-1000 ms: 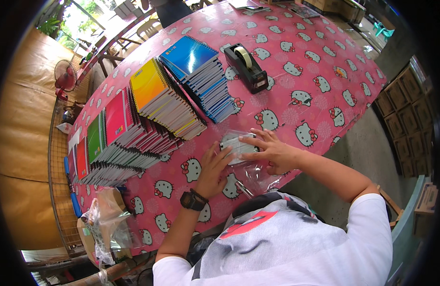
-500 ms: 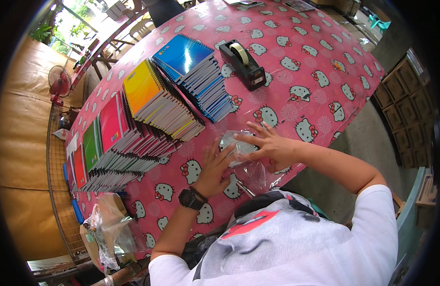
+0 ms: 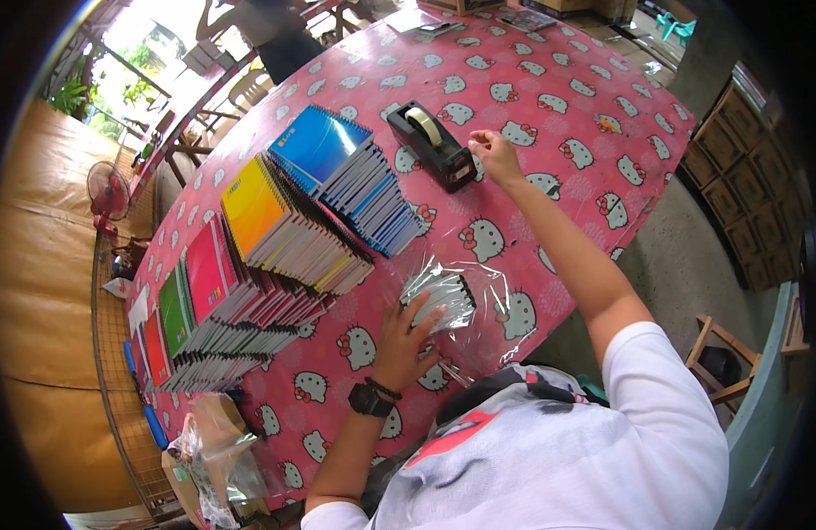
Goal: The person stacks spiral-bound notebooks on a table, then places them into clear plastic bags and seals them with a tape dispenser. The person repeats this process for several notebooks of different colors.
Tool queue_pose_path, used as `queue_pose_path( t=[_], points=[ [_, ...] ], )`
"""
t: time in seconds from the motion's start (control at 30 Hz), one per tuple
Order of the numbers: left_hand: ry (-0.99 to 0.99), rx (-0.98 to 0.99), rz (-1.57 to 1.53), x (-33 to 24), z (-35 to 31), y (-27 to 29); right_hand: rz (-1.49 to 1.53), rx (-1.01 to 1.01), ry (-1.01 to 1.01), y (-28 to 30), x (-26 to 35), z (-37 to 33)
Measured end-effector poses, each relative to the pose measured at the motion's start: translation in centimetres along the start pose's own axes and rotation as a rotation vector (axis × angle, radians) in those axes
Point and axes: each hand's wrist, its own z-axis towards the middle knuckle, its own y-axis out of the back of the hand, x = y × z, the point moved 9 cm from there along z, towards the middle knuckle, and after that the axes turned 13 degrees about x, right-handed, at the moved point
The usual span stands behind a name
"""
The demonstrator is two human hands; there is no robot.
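My left hand [image 3: 406, 346] lies with its fingers spread on a small pale pad with a black spiral edge [image 3: 455, 299], wrapped in loose clear plastic [image 3: 492, 281]. My right hand [image 3: 496, 159] reaches out beside the front end of a black tape dispenser [image 3: 432, 152], which carries a pale roll of tape [image 3: 423, 127]. Its thumb and fingers are drawn together; whatever they pinch is too small to make out. To the left stand stacks of spiral notebooks, with blue [image 3: 324, 146], yellow [image 3: 253, 205], pink [image 3: 206, 269], green [image 3: 173, 305] and red covers [image 3: 156, 344].
A pink patterned cloth [image 3: 549, 234] covers the table. Clear plastic bags [image 3: 215, 450] lie at its near left edge. A fan [image 3: 109, 190] stands at the left, beyond the table. Brown boxes [image 3: 735, 177] are stacked at the right. A person [image 3: 271, 40] stands at the far side.
My right hand has left the plastic-wrapped pad and moved forward to the tape dispenser. My left hand has stayed on the pad. The view has shifted slightly.
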Motion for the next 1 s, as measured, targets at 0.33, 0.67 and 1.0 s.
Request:
queue_pose_path(
  t=[0.33,0.67,1.0],
  points=[
    [0.026,0.025,0.001,-0.3,-1.0,0.3,-0.073,0.038,-0.069,-3.3,1.7,-1.2],
    [-0.018,0.042,0.026,-0.7,0.2,0.4,-0.767,-0.092,-0.304,0.7,-2.3,-2.3],
    [0.016,0.096,0.064,-0.4,-0.1,0.5,-0.224,1.069,-0.051,-11.9,13.5,-16.5]
  ],
)
